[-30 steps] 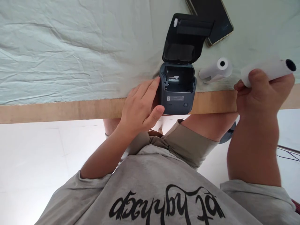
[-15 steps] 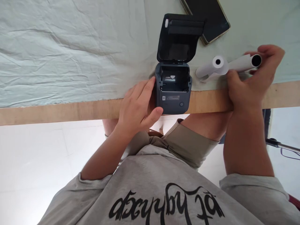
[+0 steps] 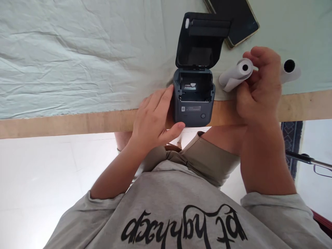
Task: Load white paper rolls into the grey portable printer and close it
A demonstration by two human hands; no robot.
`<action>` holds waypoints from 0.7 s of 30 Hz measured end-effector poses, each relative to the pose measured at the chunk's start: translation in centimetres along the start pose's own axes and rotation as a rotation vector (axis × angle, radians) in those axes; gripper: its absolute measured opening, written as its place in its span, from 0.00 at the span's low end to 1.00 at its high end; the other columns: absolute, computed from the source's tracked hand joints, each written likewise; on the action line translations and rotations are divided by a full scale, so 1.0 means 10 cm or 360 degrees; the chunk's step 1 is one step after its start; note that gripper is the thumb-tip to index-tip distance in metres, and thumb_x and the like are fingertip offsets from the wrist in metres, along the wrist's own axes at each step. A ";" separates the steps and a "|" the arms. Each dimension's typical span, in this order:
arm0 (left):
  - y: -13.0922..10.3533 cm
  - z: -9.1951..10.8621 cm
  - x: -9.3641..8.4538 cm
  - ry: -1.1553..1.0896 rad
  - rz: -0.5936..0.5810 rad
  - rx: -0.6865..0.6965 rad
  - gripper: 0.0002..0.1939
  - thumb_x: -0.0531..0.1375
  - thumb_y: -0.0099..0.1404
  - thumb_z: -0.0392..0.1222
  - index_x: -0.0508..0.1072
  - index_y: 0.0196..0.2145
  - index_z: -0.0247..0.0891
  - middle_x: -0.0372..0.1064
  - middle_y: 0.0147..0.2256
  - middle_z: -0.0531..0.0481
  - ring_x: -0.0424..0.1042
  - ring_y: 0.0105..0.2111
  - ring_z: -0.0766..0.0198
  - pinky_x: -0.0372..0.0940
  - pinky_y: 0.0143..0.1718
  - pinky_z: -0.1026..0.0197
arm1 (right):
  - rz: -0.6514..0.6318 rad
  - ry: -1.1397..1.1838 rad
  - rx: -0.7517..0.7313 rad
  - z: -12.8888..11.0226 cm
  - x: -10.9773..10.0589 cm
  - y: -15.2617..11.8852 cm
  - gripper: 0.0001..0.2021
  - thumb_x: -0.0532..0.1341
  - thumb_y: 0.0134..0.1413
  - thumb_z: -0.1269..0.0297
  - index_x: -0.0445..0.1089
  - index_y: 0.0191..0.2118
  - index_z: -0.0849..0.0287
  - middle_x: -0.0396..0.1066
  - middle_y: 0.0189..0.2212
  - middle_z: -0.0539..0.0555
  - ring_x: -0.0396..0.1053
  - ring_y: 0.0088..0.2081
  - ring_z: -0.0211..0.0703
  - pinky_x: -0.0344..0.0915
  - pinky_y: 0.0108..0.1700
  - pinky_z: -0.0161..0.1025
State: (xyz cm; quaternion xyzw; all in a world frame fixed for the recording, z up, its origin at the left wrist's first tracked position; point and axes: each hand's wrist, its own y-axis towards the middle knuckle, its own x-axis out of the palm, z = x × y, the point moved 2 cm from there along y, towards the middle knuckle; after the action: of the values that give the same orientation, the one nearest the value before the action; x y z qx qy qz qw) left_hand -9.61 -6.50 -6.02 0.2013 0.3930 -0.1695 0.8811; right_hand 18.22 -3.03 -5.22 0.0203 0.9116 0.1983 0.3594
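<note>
A dark grey portable thermal printer (image 3: 194, 116) lies at the table's front edge with its lid (image 3: 198, 45) swung up and its paper bay bare. My left hand (image 3: 153, 117) holds it at the left side, fingers along the wall and thumb by the front corner. To the printer's right stands a white paper roll (image 3: 230, 77) with a small dark core and a loose paper end. My right hand (image 3: 261, 83) is around this roll's right side, fingers and thumb apart; contact is unclear. Behind that hand is a second paper roll (image 3: 294, 72) with a wider dark core.
A black smartphone (image 3: 237, 22) lies behind the lid. Pale green cloth (image 3: 90, 62) covers the table up to a bare wooden front edge (image 3: 111, 121). Below on the right are a patterned mat (image 3: 293, 138) and a metal rod (image 3: 320, 162).
My right hand has let go of the wider-core roll and moved left to the small-core roll. My left hand has stayed on the printer.
</note>
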 end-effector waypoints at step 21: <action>0.00 -0.04 0.07 0.0008 0.0137 0.0054 0.42 0.46 0.70 0.71 0.57 0.67 0.36 0.68 0.59 0.33 0.70 0.56 0.41 0.63 0.54 0.46 | -0.0115 -0.0151 0.0050 -0.07 0.09 -0.05 0.32 0.59 0.45 0.83 0.64 0.57 0.52 0.76 0.48 0.54 0.75 0.49 0.44 0.71 0.51 0.46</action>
State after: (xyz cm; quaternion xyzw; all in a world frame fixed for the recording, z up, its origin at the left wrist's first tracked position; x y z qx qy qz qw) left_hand -9.38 -6.39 -6.80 0.2334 0.3831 -0.1375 0.8831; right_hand 17.10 -3.54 -5.48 0.0024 0.8967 0.1697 0.4088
